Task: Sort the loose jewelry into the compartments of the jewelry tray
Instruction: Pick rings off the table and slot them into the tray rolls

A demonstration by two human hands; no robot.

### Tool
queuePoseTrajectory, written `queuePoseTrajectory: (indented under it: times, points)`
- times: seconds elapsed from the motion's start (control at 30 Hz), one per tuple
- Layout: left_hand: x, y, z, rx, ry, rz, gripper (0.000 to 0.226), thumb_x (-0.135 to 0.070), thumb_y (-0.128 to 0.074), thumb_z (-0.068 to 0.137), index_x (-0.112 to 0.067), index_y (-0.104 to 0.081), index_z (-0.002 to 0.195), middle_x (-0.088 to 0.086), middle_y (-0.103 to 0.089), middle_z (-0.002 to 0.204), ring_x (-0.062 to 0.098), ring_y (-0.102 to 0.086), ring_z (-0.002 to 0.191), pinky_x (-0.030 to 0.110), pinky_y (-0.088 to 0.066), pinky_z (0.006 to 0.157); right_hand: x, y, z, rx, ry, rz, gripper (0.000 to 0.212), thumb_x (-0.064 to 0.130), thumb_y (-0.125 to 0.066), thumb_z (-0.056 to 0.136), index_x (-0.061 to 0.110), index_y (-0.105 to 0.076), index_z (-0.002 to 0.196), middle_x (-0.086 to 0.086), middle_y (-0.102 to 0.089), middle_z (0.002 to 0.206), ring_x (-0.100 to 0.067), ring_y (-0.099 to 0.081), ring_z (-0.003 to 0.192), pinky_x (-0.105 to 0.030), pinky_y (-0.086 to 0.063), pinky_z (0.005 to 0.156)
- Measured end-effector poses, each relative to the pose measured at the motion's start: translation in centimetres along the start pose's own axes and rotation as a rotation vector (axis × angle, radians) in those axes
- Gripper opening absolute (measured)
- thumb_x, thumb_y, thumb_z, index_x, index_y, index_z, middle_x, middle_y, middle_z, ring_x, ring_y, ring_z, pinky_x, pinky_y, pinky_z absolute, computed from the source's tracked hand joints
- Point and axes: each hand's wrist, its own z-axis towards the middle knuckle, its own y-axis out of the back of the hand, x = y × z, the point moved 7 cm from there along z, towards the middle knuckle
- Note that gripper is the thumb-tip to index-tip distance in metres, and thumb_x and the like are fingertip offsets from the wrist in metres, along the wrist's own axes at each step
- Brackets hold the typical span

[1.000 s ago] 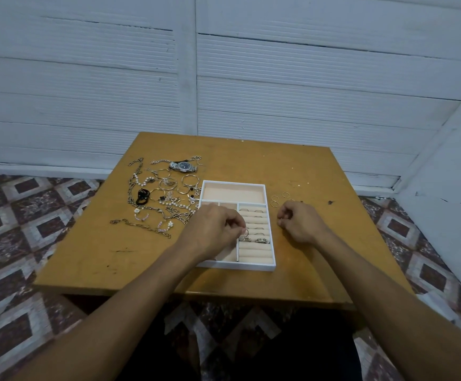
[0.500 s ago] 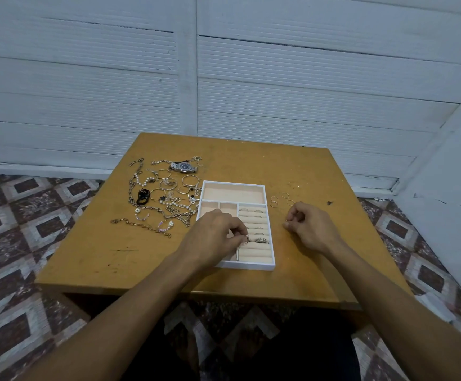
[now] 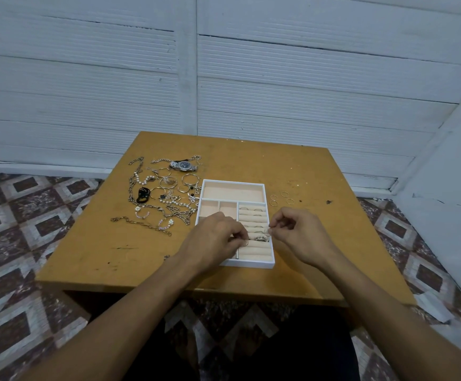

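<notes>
Peach-lined and white-walled, the jewelry tray (image 3: 251, 264) is sitting on the wooden counter (image 3: 251, 160) directly under both hands. The left hand (image 3: 215, 237) is lying over the tray's near left part with its fingers curled, thumb and forefinger pinching a thin ring (image 3: 245, 242) just above the padded ring rolls (image 3: 254, 251). The right hand (image 3: 298, 235) is reaching in across the tray's right wall, its fingertips clamping a second ring (image 3: 268, 231) over the same rolls. The two hands are sitting close together without touching.

Between the two sets of fingertips, a dark cluster of rings (image 3: 261, 238) is sitting wedged in one slot of the rolls. Just beyond the fingertips, a few more rings (image 3: 251, 209) are standing in the farther slots. Past the left hand's knuckles, two small square compartments (image 3: 208, 209) are showing their peach lining, and beyond those a long compartment (image 3: 233, 191) is running the tray's full width. Whatever is lying in the part under the left hand is hidden.

Beyond the right hand, four loose rings (image 3: 284, 193) are lying on the counter just beside the tray's far right corner. Beyond and to the left of the left hand, a heap of loose jewelry (image 3: 166, 193) is spreading out: chains, beaded bracelets, hoops and a black piece. A wristwatch (image 3: 183, 165) is lying at its far edge, and a chain bracelet (image 3: 138, 222) is stretching along the side nearest the left hand.
</notes>
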Motion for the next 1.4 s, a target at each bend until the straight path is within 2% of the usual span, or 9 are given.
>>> queuePoseTrajectory:
  times: [0.13, 0.23, 0.33, 0.6, 0.77, 0.9, 1.07, 1.2, 1.4]
  points:
    - [0.0, -0.1, -0.1, -0.003, -0.027, 0.023, 0.014, -0.03, -0.067, 0.086, -0.023, -0.073, 0.096, -0.007, -0.071, 0.094, 0.013, -0.054, 0.089, 0.025, -0.037, 0.069, 1.0, -1.2, -0.5, 0.026, 0.043, -0.04, 0.013, 0.008, -0.073, 0.079, 0.018, -0.067, 0.073, 0.005, -0.064, 0.07, -0.004, -0.053, 0.062, -0.018, -0.044, 0.061]
    - [0.1, -0.2, 0.0, 0.025, -0.033, 0.028, 0.015, -0.03, -0.066, 0.087, -0.023, -0.074, 0.098, -0.008, -0.071, 0.095, 0.015, -0.054, 0.089, 0.03, -0.044, 0.071, 1.6, -1.8, -0.9, 0.017, 0.097, -0.121, 0.014, 0.009, -0.071, 0.079, 0.021, -0.067, 0.072, 0.01, -0.061, 0.066, -0.001, -0.052, 0.063, -0.015, -0.041, 0.06]
    - [0.3, -0.4, 0.0, 0.053, -0.029, 0.034, 0.017, -0.031, -0.064, 0.088, -0.025, -0.074, 0.1, -0.008, -0.071, 0.097, 0.015, -0.054, 0.091, 0.035, -0.047, 0.074, 2.1, -2.4, -1.2, 0.018, 0.163, -0.219, 0.011, 0.011, -0.067, 0.08, 0.021, -0.068, 0.074, 0.012, -0.062, 0.069, 0.006, -0.052, 0.074, -0.011, -0.037, 0.06]
    - [-0.3, -0.4, -0.3, 0.068, -0.099, 0.089, 0.022, -0.029, -0.059, 0.092, -0.025, -0.072, 0.109, -0.003, -0.069, 0.098, 0.02, -0.054, 0.092, 0.034, -0.047, 0.072, 1.9, -2.9, -1.3, 0.021, 0.19, -0.312, 0.014, 0.016, -0.065, 0.082, 0.027, -0.064, 0.074, 0.011, -0.063, 0.076, -0.007, -0.047, 0.079, -0.01, -0.03, 0.063]
    - [-0.6, -0.2, -0.6, 0.042, -0.102, 0.108, 0.028, -0.029, -0.054, 0.082, -0.027, -0.076, 0.099, -0.004, -0.064, 0.089, 0.02, -0.056, 0.087, 0.031, -0.046, 0.067, 2.0, -3.1, -1.4, 0.023, 0.202, -0.324, 0.013, 0.015, -0.064, 0.081, 0.026, -0.064, 0.074, 0.013, -0.061, 0.075, -0.008, -0.046, 0.08, -0.01, -0.03, 0.064]
    - [-0.5, -0.3, -0.6, 0.083, -0.069, 0.102, 0.041, -0.035, -0.044, 0.078, -0.028, -0.075, 0.105, -0.005, -0.062, 0.094, 0.016, -0.052, 0.093, 0.03, -0.044, 0.075, 2.0, -3.2, -1.4, 0.018, 0.216, -0.33, 0.013, 0.014, -0.063, 0.08, 0.026, -0.064, 0.074, 0.014, -0.06, 0.074, -0.011, -0.047, 0.081, -0.02, -0.032, 0.065]
    - [0.1, 0.1, -1.0, 0.01, -0.042, 0.042, 0.037, -0.029, -0.047, 0.079, -0.023, -0.076, 0.101, -0.005, -0.062, 0.088, 0.016, -0.055, 0.087, 0.034, -0.05, 0.069, 2.2, -3.2, -1.6, 0.002, 0.235, -0.335, 0.011, 0.013, -0.064, 0.079, 0.023, -0.066, 0.076, 0.014, -0.057, 0.073, -0.011, -0.046, 0.08, -0.01, -0.029, 0.065]
    - [0.6, 0.6, -1.1, -0.015, -0.029, 0.029, 0.03, -0.026, -0.053, 0.081, -0.023, -0.075, 0.102, -0.006, -0.061, 0.088, 0.013, -0.054, 0.087, 0.03, -0.049, 0.069, 2.1, -3.4, -1.6, 0.013, 0.217, -0.336, 0.009, 0.017, -0.065, 0.082, 0.024, -0.069, 0.079, 0.01, -0.063, 0.079, -0.012, -0.05, 0.084, -0.021, -0.031, 0.067]
    - [1.0, 1.6, -0.2, -0.041, -0.032, 0.027, 0.025, -0.026, -0.058, 0.085, -0.021, -0.074, 0.102, -0.007, -0.059, 0.089, 0.01, -0.053, 0.089, 0.024, -0.042, 0.072, 1.9, -3.4, -1.9, 0.048, 0.224, -0.371, 0.018, 0.017, -0.06, 0.085, 0.024, -0.075, 0.093, 0.007, -0.069, 0.095, -0.015, -0.052, 0.094, -0.024, -0.035, 0.076]
